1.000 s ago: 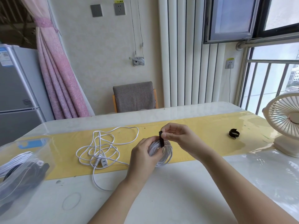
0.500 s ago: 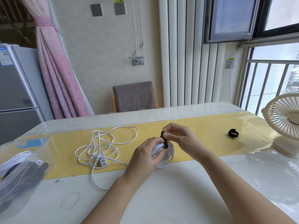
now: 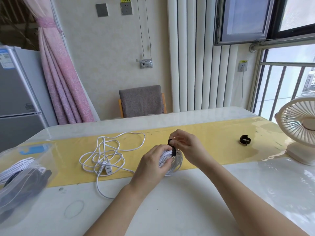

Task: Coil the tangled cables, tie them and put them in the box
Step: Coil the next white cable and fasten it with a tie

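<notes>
Far left: clear plastic box (image 3: pixel 51 154) on the table (image 3: pixel 170 210), near edge. A white coil (image 3: pixel 15 169) and some black cable (image 3: pixel 25 183) are visible inside it through the wall. Fridge (image 3: pixel 17 99) and pink curtain (image 3: pixel 63 82) behind.

Right of the box: tangled white cable (image 3: pixel 105 155), loose on the yellow runner (image 3: pixel 204 135), with one loop trailing off onto the bare table toward the camera. Its small white socket block (image 3: pixel 107 169) sits in the middle of the tangle. Nothing is touching it.

Centre: left hand (image 3: pixel 151 166) has its fingers curled round a coiled white cable (image 3: pixel 177 161), held just above the runner's near edge. I can't tell whether the coil touches the table. A black strap (image 3: pixel 173 151) is wrapped over the top of the coil. Right hand (image 3: pixel 187 149) pinches the strap's free end between thumb and fingertips, directly above the coil, with the end standing up. I can't tell whether the strap is fastened. This coil is well apart from the box.

Grey chair (image 3: pixel 142 101) at the far side of the table.

Right: second black strap (image 3: pixel 245 143), rolled into a ring, lies alone on the runner, well apart from the hands. Far right: white desk fan (image 3: pixel 300 126) on the table edge, partly out of frame.
</notes>
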`<action>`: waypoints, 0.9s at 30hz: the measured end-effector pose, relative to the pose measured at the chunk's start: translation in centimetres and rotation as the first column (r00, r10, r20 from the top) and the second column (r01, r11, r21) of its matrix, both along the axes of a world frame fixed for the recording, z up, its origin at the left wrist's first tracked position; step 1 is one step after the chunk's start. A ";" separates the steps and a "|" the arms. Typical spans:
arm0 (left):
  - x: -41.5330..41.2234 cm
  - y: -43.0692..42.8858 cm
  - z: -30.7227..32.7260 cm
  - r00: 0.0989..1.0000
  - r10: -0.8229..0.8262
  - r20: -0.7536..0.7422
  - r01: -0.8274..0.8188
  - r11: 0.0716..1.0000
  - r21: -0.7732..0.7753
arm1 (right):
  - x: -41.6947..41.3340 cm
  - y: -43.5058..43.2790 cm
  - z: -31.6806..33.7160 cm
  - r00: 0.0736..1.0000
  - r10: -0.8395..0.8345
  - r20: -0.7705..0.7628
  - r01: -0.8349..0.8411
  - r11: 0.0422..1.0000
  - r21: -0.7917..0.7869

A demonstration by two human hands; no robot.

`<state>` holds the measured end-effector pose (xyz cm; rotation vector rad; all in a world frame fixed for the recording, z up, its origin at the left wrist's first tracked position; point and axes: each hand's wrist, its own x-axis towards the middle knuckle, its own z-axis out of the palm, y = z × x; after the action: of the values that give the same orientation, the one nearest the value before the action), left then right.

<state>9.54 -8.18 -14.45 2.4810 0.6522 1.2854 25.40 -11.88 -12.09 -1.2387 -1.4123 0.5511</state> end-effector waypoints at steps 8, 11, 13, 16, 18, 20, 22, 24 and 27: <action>0.1 -0.5 -0.5 1.000 -0.018 -0.005 0.018 1.000 0.015 | -0.8 -0.3 0.4 0.992 -0.053 0.116 0.058 0.997 -0.045; 0.2 -0.5 -0.9 1.000 -0.010 -0.018 0.011 0.998 0.058 | -0.8 -0.5 0.7 0.982 -0.067 0.176 0.078 0.995 -0.056; 0.3 -0.5 -1.2 1.000 0.018 -0.023 -0.016 0.998 0.067 | -0.5 -0.4 0.7 0.983 -0.069 0.170 0.083 0.994 -0.073; 0.4 -0.6 -1.3 0.999 0.028 -0.018 -0.027 0.998 0.059 | 0.1 -0.5 0.9 0.998 -0.013 0.056 0.020 0.991 -0.129; 0.3 -0.8 -1.2 1.000 0.023 -0.015 -0.022 0.999 0.045 | 0.4 -0.8 1.1 0.999 0.018 0.027 -0.014 0.989 -0.146; 0.3 -0.7 -1.1 1.000 0.025 -0.018 -0.025 0.999 0.037 | 0.7 -0.8 1.1 0.998 0.043 0.056 -0.034 0.988 -0.152; 0.3 -0.8 -1.1 0.999 0.025 -0.020 -0.025 0.999 0.034 | 0.9 -0.8 1.2 0.992 0.040 0.120 -0.015 0.980 -0.199; 0.3 -0.8 -1.1 1.000 0.016 -0.025 -0.015 0.999 0.037 | 1.1 -0.8 1.3 0.982 0.016 0.188 0.033 0.967 -0.252; 0.0 -0.9 -1.0 0.998 0.031 -0.052 -0.028 0.999 0.047 | 1.0 -1.2 1.7 0.959 0.021 0.282 0.062 0.957 -0.283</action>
<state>9.59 -9.03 -15.46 2.5595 0.6814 1.2629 26.44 -13.11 -10.35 -1.6162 -1.5937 0.5995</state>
